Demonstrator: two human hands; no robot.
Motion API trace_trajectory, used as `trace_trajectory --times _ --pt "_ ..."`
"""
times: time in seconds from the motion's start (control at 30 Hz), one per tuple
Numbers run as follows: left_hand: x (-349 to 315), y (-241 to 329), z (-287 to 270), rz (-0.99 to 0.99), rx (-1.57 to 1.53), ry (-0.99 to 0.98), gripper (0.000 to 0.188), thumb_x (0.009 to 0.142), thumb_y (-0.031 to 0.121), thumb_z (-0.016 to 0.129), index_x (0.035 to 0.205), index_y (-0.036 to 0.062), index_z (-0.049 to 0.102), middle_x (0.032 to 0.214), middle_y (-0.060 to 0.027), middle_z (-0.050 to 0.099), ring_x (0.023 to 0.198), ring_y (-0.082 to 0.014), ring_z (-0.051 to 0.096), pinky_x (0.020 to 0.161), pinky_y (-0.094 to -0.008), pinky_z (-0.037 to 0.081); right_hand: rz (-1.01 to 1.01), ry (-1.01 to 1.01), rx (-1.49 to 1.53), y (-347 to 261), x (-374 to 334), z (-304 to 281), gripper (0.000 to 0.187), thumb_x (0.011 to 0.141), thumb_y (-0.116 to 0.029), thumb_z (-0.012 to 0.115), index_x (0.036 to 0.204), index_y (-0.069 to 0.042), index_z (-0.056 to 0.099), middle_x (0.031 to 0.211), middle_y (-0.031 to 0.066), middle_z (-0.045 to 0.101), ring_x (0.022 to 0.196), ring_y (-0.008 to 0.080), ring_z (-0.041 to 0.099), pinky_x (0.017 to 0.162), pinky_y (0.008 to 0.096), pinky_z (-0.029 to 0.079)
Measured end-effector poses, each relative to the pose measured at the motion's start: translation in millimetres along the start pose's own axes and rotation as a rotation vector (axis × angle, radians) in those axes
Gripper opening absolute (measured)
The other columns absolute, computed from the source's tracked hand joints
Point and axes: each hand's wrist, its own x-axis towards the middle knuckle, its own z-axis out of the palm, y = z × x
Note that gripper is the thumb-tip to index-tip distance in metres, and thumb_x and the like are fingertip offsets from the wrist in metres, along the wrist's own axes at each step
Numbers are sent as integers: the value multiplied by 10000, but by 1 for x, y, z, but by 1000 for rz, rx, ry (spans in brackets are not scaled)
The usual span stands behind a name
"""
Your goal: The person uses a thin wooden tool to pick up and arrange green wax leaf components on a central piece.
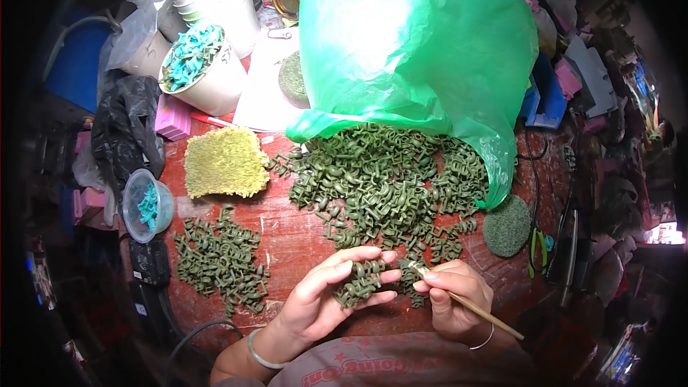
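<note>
My left hand (319, 294) cups several small dark-green ring-shaped pieces with stems (360, 283), its fingers curled around them. My right hand (456, 294) pinches a slim wooden-handled tool (476, 308) like a pencil. The tool's pale tip points at the left fingertips, just beside the held pieces; its exact kind cannot be made out. Beyond both hands spreads a big heap of the same green pieces (380, 186). A smaller pile of green pieces (221, 261) lies left of my left hand. Some loose ones sit under the tool's tip.
A green plastic bag (416, 50) covers the heap's far side. A yellow sponge (226, 163), a clear cup (147, 206) and a white bucket (204, 79) with turquoise pieces stand left. To the right are a round green pad (507, 226) and green-handled pliers (536, 254).
</note>
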Motion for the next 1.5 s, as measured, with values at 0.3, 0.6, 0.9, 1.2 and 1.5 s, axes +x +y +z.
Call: trace_trajectory --times 0.3,0.6,0.9,1.2,1.5 --pt "-9 -3 0 -6 269 21 237 947 17 592 1184 13 589 1205 -182 615 1031 -254 662 757 -345 597 -2 74 -38 -2 -8 0 167 989 -139 588 1065 9 586 731 96 671 629 207 656 578 316 541" --pt "-82 19 23 578 430 305 172 942 0 584 1109 -30 611 1020 -157 666 796 -149 658 615 -249 564 56 69 -83 -1 -16 9 132 992 -90 555 1085 2 574 717 85 656 633 192 629 585 290 504" --pt "-150 9 -48 1321 734 1023 133 926 -36 568 1041 30 578 989 -81 634 773 -118 588 601 -241 488 -52 -87 -114 -4 -8 29 171 920 6 588 1089 -11 608 804 105 678 649 222 625 564 315 494" --pt "-172 26 -85 1265 2028 1637 151 788 11 710 918 47 643 1064 -97 602 1006 -315 570 850 -421 484 -471 -693 -328 -56 12 70 308 817 -109 641 1119 -47 649 1007 81 642 968 257 625 792 366 506" --pt "-174 38 -75 940 2244 1788 307 798 116 713 1102 90 678 1215 -92 528 1140 -307 476 946 -464 398 -714 -751 -301 -57 19 150 383 835 -169 571 1206 -73 584 1217 94 586 1180 269 527 948 429 444"
